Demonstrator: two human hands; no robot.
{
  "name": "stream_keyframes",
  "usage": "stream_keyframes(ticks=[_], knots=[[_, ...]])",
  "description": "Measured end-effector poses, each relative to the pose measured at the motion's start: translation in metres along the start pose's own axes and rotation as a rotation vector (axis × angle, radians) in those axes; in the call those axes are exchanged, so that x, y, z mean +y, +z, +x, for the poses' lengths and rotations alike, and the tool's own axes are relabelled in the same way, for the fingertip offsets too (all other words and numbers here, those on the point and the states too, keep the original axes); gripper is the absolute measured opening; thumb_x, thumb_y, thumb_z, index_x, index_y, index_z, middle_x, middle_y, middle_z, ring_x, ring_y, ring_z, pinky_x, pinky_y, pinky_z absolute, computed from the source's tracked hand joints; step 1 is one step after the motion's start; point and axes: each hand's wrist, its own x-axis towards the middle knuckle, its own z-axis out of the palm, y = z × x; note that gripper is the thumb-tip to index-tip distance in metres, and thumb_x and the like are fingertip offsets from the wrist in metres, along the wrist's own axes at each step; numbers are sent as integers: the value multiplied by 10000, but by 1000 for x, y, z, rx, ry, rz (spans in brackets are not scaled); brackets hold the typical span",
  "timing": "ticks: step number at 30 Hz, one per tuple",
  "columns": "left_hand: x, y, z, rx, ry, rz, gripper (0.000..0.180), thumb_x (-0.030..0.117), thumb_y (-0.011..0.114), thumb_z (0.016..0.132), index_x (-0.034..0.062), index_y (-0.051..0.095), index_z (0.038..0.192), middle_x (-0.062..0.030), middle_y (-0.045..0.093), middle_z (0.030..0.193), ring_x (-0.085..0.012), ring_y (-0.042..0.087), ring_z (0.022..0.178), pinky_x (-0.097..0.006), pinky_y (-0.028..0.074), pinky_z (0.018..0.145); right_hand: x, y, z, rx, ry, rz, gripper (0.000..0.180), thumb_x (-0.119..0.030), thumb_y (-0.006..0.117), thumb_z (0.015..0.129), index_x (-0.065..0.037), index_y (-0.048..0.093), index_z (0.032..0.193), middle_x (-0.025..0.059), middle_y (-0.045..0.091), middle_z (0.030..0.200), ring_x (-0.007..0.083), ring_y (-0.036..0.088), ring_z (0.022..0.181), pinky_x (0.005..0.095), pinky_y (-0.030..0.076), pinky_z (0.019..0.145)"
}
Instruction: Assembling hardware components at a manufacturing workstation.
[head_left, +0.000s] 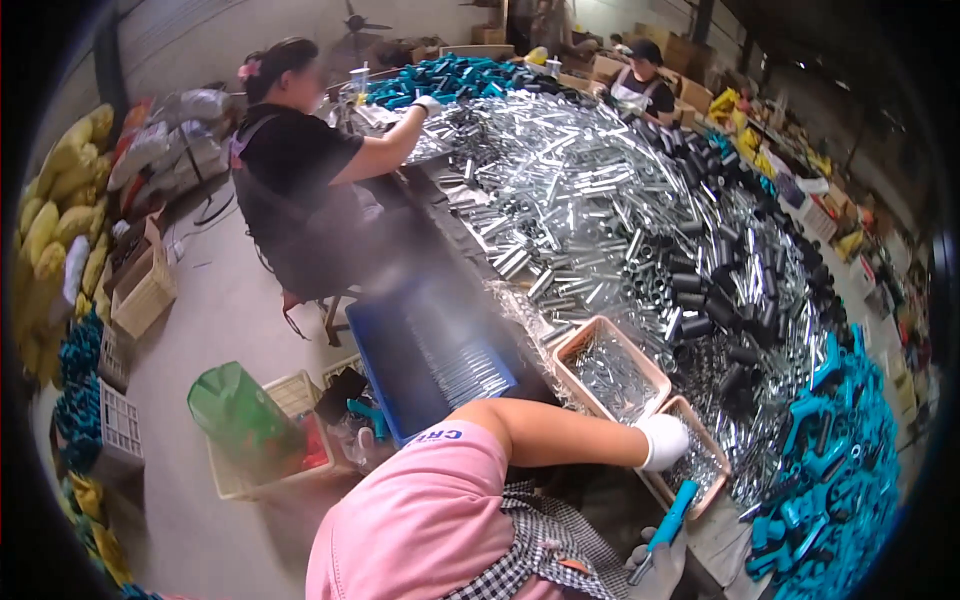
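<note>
My left arm, in a pink sleeve, reaches across to the right, and my left hand (664, 442) in a white glove is at a pink basket (722, 462) of small metal parts. Its fingers are out of sight, so I cannot tell whether they grip anything. Lower down, my right hand (655, 568), also gloved, is closed round a piece with a teal grip and a metal end (674, 512). That piece slants up toward the basket. A second pink basket (562, 352), holding thin metal pieces, stands just beyond.
Loose metal tubes (600, 200) and black sleeves (700, 290) cover the table. Teal parts (830, 470) are heaped at right. A blue crate (368, 350) sits at left, near a green bag (240, 415). One person (300, 170) works at left, another (645, 90) at the far side.
</note>
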Motion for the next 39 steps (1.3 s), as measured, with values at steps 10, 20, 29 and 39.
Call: stream_keyframes(ticks=[10,20,29,39], knots=[[-4,-5,-7,81,1,-263,131,199,671,767,71,701,773,-151,672,710,-363,667,699,-460,535,654,4,0,10,-70,82,245,440,-126,448,1005,-90,333,1427,161,552,1163,171,548,734,312,484,585],[-2,-3,-46,503,322,-531,157,103,639,810,36,613,949,-141,550,888,-345,564,853,-451,476,724,20,-18,8,-52,200,462,391,-213,421,1025,-81,387,1391,175,557,1152,184,504,701,315,452,567],[-10,-46,-85,312,654,-834,167,133,749,678,104,597,741,-43,649,927,-320,519,1093,-472,413,949,20,5,26,-243,314,317,702,-351,642,863,-64,330,1423,186,618,977,210,543,553,334,429,435],[-16,-44,-85,20,651,-962,159,62,785,683,89,628,696,-70,660,1015,-278,566,1048,-405,473,898,10,4,27,-408,299,216,739,-312,631,898,3,260,1455,218,630,1067,189,614,664,300,506,546]])
